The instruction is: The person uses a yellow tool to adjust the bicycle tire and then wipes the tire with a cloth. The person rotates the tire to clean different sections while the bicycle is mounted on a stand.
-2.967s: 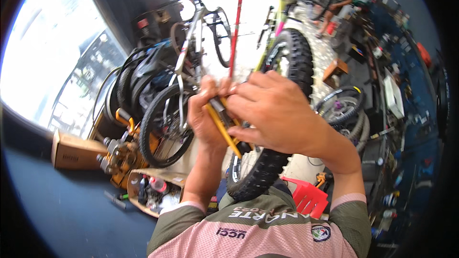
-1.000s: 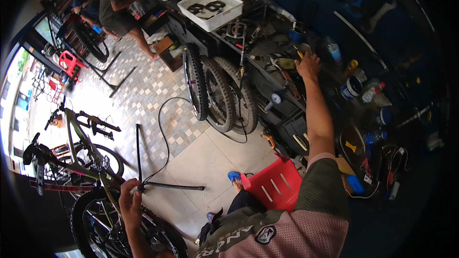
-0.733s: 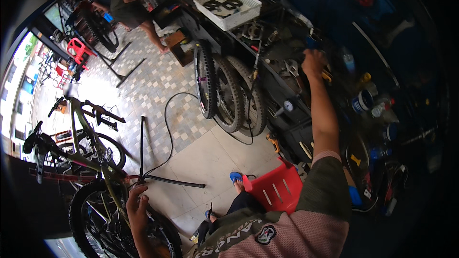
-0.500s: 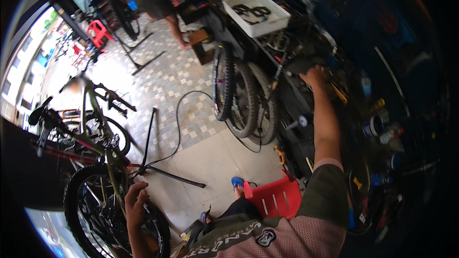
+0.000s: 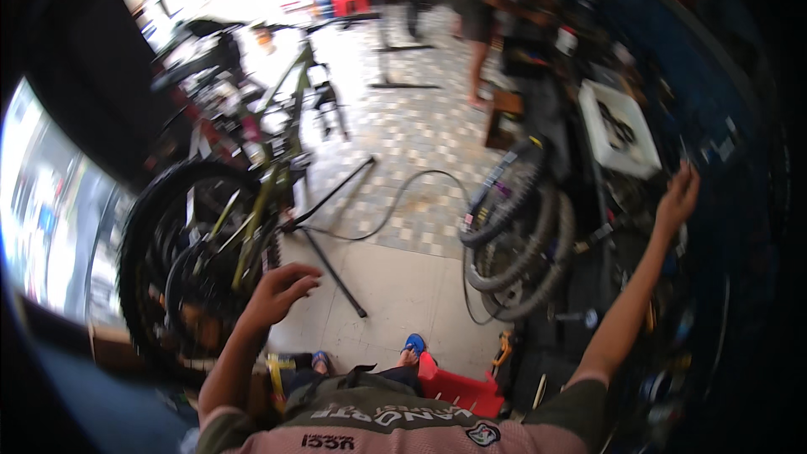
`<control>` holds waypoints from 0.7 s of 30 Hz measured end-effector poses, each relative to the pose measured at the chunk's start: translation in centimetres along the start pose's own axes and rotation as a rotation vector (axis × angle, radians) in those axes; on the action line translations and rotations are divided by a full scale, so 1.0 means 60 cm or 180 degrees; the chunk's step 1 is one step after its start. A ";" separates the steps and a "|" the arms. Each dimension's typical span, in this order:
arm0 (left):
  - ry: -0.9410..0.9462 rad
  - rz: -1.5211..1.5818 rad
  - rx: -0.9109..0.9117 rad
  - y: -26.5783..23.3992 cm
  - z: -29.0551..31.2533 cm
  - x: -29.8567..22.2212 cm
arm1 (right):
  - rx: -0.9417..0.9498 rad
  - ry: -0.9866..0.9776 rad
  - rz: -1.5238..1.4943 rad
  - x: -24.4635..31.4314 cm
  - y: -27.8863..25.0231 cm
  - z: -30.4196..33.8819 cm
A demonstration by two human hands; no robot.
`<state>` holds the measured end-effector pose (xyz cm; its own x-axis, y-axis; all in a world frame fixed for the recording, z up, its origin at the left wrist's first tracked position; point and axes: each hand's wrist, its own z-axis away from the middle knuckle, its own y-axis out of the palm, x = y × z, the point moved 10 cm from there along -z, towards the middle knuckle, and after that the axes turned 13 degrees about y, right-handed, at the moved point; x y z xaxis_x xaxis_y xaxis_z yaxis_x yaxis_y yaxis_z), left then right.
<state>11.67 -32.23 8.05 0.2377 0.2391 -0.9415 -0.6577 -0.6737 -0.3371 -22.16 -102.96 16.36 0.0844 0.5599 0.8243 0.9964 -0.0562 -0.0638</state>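
The left hand [image 5: 282, 294] hung loose and empty near a green-framed bicycle [image 5: 263, 206]; the right hand [image 5: 677, 197], grip too blurred to tell, hovered by a rectangular white plastic tray [image 5: 598, 133].

left of our right hand [image 5: 678, 195], a white tray [image 5: 620, 165] sits on our dark bench [image 5: 601, 286]; right of our left hand [image 5: 282, 292], our tiled floor [image 5: 395, 294] bears a cable [image 5: 387, 215] and wheels [image 5: 508, 280].

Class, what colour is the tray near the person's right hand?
The tray is white, seen best in the head view.
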 end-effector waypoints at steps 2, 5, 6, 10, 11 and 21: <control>0.0165 -0.0394 0.0163 -0.003 0.014 -0.022 | 0.0890 -0.0440 -0.0014 0.174 0.135 0.158; 0.0939 -0.0607 0.0361 0.010 0.015 -0.107 | 0.2192 -0.1017 -0.0168 0.405 0.261 0.416; 0.1133 -0.0855 0.0415 0.004 0.025 -0.125 | 0.2747 -0.0872 -0.0666 0.451 0.304 0.503; 0.1626 -0.1136 0.0138 -0.069 0.095 -0.176 | 0.3976 -0.0558 -0.1861 0.649 0.392 0.783; 0.1448 -0.0854 0.0175 -0.094 0.117 -0.183 | 0.4076 -0.0682 -0.2187 0.702 0.396 0.828; 0.1841 -0.1167 -0.2160 -0.591 0.470 -0.260 | 0.3627 -0.0858 -0.2537 0.971 0.458 1.031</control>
<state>11.12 7.68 34.60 0.7811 0.2558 -0.5696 0.0378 -0.9299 -0.3658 10.79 -20.76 27.86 -0.6259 0.2699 0.7317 0.2291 0.9604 -0.1584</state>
